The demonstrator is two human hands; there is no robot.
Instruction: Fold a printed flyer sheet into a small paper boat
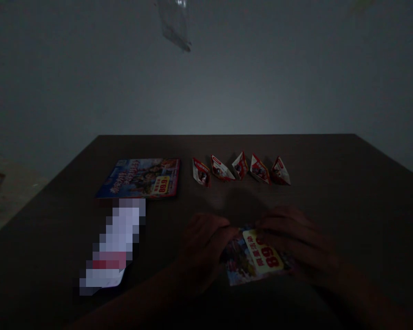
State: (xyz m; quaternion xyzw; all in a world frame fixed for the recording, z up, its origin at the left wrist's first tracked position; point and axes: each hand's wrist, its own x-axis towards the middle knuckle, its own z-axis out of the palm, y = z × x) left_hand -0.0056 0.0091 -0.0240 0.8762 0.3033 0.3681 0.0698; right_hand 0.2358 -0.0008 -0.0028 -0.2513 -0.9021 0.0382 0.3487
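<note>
A glossy printed paper leaflet (pixel 241 270) with a yellow price patch is between my hands, near the front of the table. My left hand (pixel 206 243) is closed on its left edge, thumb toward the upper corner. From the other side, my right hand (pixel 299 238) grips the sheet, its fingers lying over the top and right part and covering some of the print. Whether the paper is folded under the fingers is hard to make out in the dim light. Beyond my hands, several small folded paper shapes (pixel 241 166), red and white, stand in a row.
A pile of similar printed leaflets (pixel 141 176) lies at the back left of the dark table (pixel 316 160). In front of it is a lit phone (pixel 119 238), its screen blurred out. A clear plastic bag (pixel 175 25) hangs on the pale wall behind.
</note>
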